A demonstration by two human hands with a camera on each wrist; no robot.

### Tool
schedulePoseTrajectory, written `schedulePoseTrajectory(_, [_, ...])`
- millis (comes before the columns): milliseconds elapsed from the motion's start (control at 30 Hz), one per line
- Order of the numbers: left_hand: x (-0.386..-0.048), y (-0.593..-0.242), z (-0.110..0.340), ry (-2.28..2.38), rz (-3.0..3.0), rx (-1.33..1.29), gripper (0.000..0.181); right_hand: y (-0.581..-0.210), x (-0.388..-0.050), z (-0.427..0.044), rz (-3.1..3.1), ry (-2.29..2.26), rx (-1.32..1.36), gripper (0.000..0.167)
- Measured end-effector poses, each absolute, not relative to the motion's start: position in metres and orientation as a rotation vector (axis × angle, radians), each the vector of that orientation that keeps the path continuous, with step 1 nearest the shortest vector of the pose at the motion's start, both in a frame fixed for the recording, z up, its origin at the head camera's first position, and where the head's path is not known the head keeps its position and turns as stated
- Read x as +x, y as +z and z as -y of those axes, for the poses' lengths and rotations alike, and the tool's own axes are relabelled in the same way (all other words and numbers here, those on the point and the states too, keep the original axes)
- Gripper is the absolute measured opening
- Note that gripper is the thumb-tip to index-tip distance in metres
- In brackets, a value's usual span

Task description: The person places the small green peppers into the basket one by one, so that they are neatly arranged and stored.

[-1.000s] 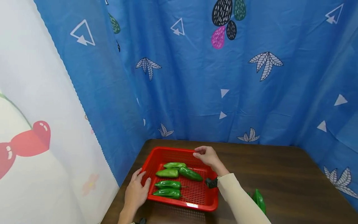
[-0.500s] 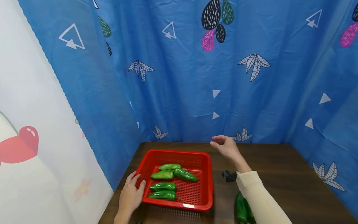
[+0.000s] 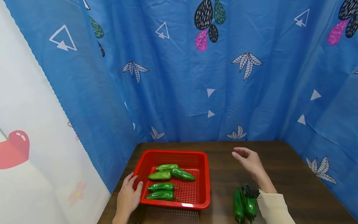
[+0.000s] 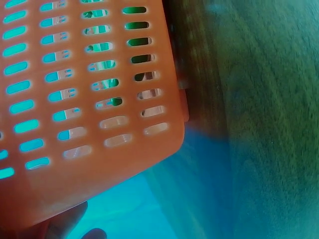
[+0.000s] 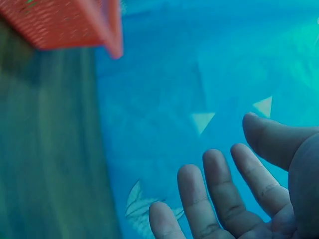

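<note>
My left hand (image 3: 128,194) is at the left side of a red plastic basket (image 3: 206,186) and grips its rim between thumb and fingers. Several green peppers (image 3: 160,187) lie inside; the left wrist view shows bits of green through the slotted wall (image 4: 99,119). My right hand (image 3: 249,160) holds nothing and hovers over the table right of the basket, fingers loosely bent and thumb apart. In the right wrist view its spread fingers (image 5: 215,172) show against the blue curtain. Two more green peppers (image 3: 239,207) lie near my right wrist, partly covered by the black wrist camera (image 3: 250,190).
The dark wooden table (image 3: 223,174) carries the basket on its left part. A blue patterned curtain (image 3: 179,77) hangs behind and to the right of it. On the left hangs a white cloth (image 3: 42,124) with red prints.
My right hand has moved from above the basket's back right to the right over the table. My left hand stays at the basket's rim. The head view has turned slightly rightward.
</note>
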State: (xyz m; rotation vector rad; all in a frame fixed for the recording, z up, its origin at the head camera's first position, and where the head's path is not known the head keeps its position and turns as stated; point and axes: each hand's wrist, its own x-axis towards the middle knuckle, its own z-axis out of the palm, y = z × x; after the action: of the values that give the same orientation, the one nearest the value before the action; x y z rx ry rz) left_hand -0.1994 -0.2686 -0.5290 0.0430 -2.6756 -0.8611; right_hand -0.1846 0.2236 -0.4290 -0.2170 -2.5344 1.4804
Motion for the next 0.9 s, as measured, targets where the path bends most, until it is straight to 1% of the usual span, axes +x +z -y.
schedulePoseTrajectory(100, [-0.199,-0.530,0.269,-0.867,2.677,0.043,0.046,-0.446,-0.172,-0.233,2.554,1.435,-0.261,0.054])
schedulePoseTrajectory(333, [-0.198,-0.527,0.270,-0.877,2.696,0.035,0.047,-0.485,-0.138,-0.254,2.613,1.426,-0.366,0.063])
schedulePoseTrajectory(533, [-0.201,-0.528,0.270,-0.873,2.636,0.019,0.045,-0.510,-0.115,-0.262,2.662,1.467,-0.405,0.056])
schedulePoseTrajectory(633, [-0.201,-0.528,0.271,-0.872,2.615,0.020,0.045,-0.518,-0.110,-0.260,2.658,1.490,-0.423,0.056])
schedulePoseTrajectory(900, [-0.200,-0.530,0.270,-0.875,2.623,0.011,0.045,-0.532,-0.098,-0.255,2.669,1.605,-0.543,0.071])
